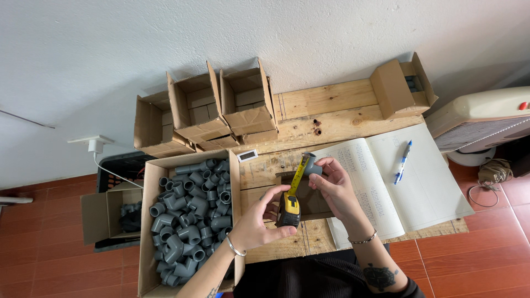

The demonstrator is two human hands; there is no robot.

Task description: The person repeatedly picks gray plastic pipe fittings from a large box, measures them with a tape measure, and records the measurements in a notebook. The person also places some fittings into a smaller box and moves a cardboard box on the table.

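Observation:
My left hand (259, 223) grips a black and yellow tape measure (289, 209), its yellow blade (298, 174) pulled out upward. My right hand (334, 185) holds a grey plastic pipe fitting (311, 163) at the blade's tip, above the wooden table (331, 105). Both hands hover over a dark flat piece lying on the table in front of me.
A big cardboard box (144, 232) full of several grey pipe elbows stands at my left. Three open cardboard boxes (199, 107) line the back, another box (398, 83) sits at back right. An open ledger (425, 182) with a blue pen (402, 161) lies right. A fan (480, 118) stands beyond.

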